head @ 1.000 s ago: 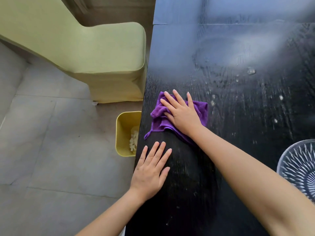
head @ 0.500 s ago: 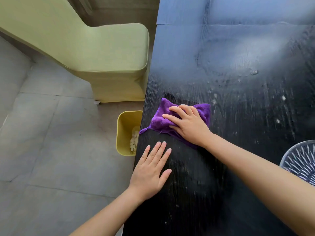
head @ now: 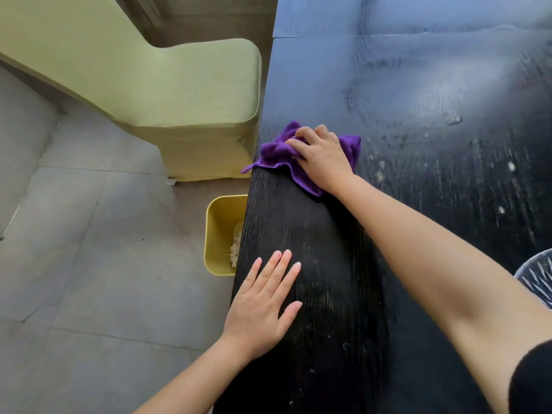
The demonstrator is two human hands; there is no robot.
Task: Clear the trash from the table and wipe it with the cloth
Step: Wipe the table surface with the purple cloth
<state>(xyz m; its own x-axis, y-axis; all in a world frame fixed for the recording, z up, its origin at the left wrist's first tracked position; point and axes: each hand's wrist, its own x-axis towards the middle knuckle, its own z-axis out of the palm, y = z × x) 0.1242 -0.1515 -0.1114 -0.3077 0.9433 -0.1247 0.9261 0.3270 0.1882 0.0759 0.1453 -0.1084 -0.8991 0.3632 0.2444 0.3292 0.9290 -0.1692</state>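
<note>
Crumpled purple microfibre cloth (head: pixel 273 152): at the left edge of the black wood-grain table (head: pixel 433 234), long axis across the tabletop, one corner pointing off that edge. Your right hand (head: pixel 324 158): fingers curled, bunching the cloth. Your left hand (head: pixel 263 309): flat, fingers straight, same edge, nearer you.

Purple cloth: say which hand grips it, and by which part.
The right hand grips the purple cloth bunched at its middle; the left hand holds nothing.
</note>
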